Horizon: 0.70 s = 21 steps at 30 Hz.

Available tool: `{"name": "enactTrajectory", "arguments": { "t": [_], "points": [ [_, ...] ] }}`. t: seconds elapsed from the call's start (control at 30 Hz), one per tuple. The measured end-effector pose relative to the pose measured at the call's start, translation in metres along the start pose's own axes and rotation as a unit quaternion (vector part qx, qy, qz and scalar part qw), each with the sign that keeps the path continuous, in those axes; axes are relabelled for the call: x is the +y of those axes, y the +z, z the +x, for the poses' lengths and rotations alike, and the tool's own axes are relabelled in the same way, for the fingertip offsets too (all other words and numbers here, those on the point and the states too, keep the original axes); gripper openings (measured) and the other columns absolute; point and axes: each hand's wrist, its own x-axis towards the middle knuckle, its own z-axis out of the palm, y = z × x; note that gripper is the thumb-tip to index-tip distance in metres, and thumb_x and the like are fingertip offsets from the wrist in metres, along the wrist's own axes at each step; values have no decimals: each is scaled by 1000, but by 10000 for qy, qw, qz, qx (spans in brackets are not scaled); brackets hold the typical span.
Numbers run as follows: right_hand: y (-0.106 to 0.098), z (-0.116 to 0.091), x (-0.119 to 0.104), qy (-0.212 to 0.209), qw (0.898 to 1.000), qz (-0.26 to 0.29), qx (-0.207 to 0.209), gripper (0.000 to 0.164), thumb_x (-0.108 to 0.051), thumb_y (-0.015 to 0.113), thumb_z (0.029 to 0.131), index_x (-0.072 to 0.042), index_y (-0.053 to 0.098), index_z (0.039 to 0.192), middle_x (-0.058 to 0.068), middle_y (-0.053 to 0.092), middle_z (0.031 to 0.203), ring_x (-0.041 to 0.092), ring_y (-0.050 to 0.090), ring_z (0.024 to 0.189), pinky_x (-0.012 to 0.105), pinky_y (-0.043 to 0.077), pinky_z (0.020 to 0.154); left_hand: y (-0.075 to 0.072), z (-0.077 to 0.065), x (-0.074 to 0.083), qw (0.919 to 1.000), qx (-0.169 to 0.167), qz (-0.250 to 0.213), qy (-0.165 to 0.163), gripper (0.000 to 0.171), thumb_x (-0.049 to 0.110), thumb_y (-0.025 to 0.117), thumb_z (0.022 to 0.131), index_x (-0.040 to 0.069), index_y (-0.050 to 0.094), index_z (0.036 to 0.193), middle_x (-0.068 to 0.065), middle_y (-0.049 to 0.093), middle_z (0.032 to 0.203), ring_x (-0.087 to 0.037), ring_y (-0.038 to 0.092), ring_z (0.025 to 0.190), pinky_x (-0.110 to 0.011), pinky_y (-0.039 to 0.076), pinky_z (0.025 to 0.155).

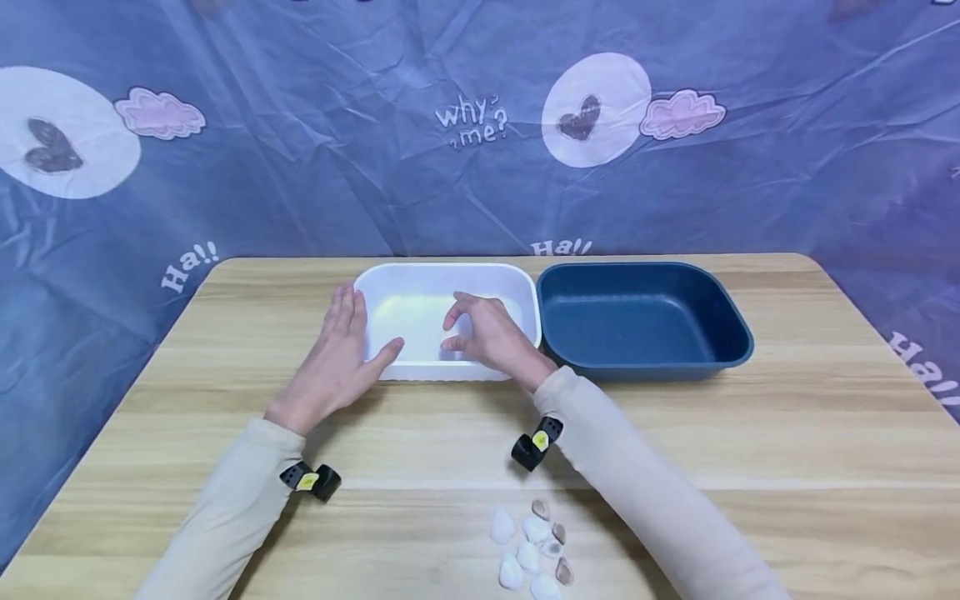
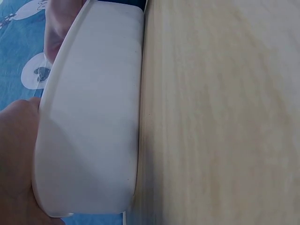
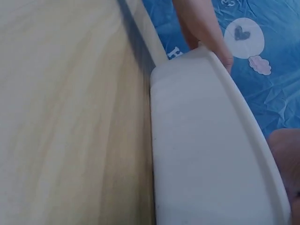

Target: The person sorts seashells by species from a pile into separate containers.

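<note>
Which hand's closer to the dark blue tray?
Right. The right hand is over the white tray, in the half beside the dark blue tray; the left hand is at the white tray's opposite end.

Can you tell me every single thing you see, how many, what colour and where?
White tub: one, white, far side of the table
Blue tub: one, dark blue, right of the white tub
Shells or pebbles: about nine, whitish and brown, near edge of view
Table: one, light wood, under everything
Cloth: one, blue with printed hearts, clouds and words, behind the table
Wrist gadgets: two, black and yellow, one per cuff
Sleeves: two, beige, both arms
Left hand: one, bare, white tub's left end
Right hand: one, bare, over the white tub
</note>
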Motion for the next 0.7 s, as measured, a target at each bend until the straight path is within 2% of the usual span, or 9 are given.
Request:
{"name": "enactTrajectory", "arguments": {
  "t": [0.13, 0.23, 0.43, 0.57, 0.7],
  "points": [
    [3, 15, -3, -48, 9997, -144, -212, 18, -17, 81, 79, -11, 67, 89, 5, 67, 117, 20, 56, 107, 35, 42, 100, 0, 0, -1, 10000, 46, -49, 25, 95, 61, 34, 97, -11, 1, 149, -21, -14, 157, -33, -12, 146, -46, 2, 119],
    [7, 24, -5, -207, 9988, -221, -375, 16, -16, 80, 79, -11, 68, 88, 4, 68, 109, 19, 57, 102, 33, 43, 99, 0, 0, -2, 10000, 47, 0, 58, 94, 60, 34, 97, -12, 1, 148, -22, -15, 157, -33, -13, 146, -47, 2, 119],
    [12, 31, -8, -491, 9953, -599, -583, 12, -13, 81, 78, -12, 70, 84, 3, 68, 104, 18, 58, 102, 32, 45, 96, -1, 2, 1, 9999, 83, -14, 135, 93, 58, 35, 98, -12, 2, 148, -22, -14, 157, -33, -12, 146, -46, 2, 119],
    [9, 32, -8, -761, 9929, -832, -387, 18, -12, 79, 80, -10, 74, 97, 4, 67, 111, 21, 57, 112, 33, 42, 102, 1, 2, 1, 9998, 93, -27, 148, 92, 57, 36, 98, -13, 2, 148, -24, -13, 157, -34, -11, 146, -46, 2, 119],
    [-1, 26, -4, -1084, 9931, -428, 100, 24, -10, 78, 81, -8, 73, 105, 7, 67, 115, 24, 56, 118, 35, 41, 105, 2, -2, -5, 9999, 144, -4, 92, 94, 59, 36, 97, -13, 3, 148, -24, -11, 157, -35, -9, 146, -47, 3, 119]
  ]
}}
